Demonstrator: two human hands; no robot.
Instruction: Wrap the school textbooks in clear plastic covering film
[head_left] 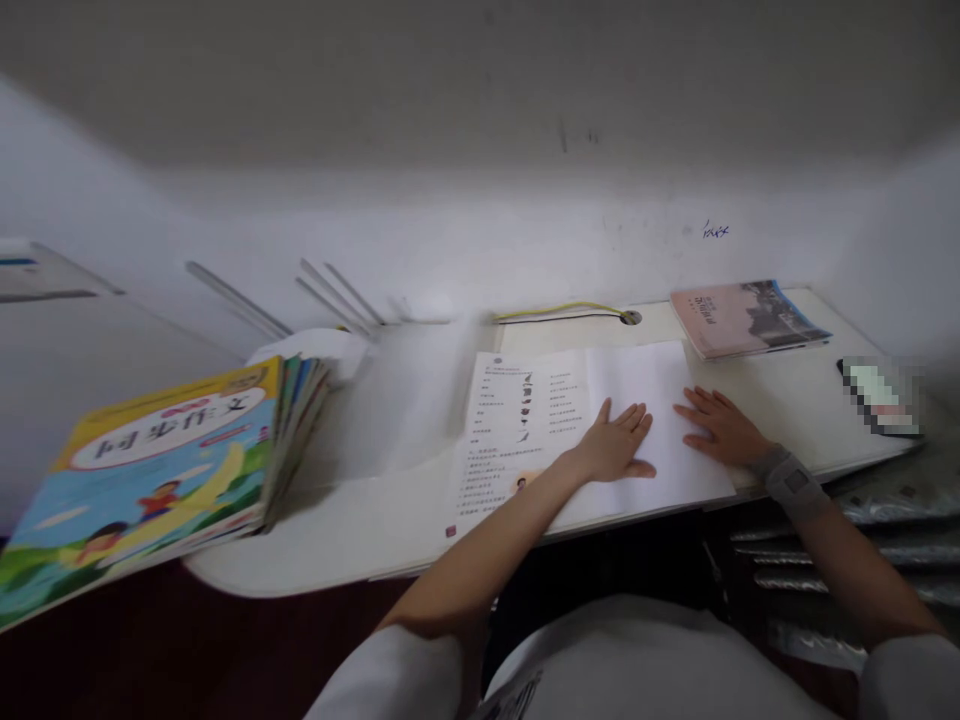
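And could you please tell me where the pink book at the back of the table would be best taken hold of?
Probably by the near edge of the pink book, coming from the front with the right hand, thumb on top and fingers underneath. It lies flat on the table, that edge facing the person, while its far edge sits close to the wall.

You wear a pale grey, short-sleeved shirt with dark print on its front and a grey watch-style band around your right wrist.
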